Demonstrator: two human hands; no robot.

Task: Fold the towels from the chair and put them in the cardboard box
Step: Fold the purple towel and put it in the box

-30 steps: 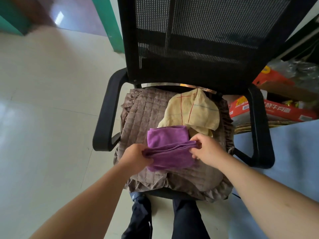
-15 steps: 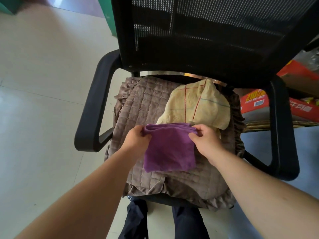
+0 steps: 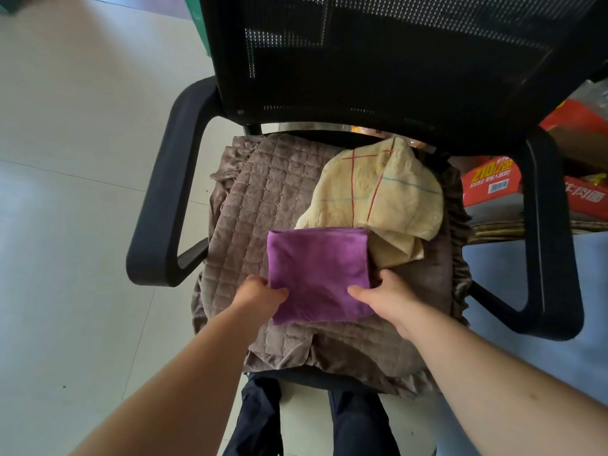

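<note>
Towels on chair (image 3: 164, 205): two. Purple towel (image 3: 317, 268) pinched by left hand (image 3: 260, 296), right hand (image 3: 385, 299); yellow towel (image 3: 378, 195) loose.

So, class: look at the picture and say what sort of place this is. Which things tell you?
Probably a home or small office room: a mesh office chair on a pale tiled floor, with printed red cartons stacked behind it.
</note>
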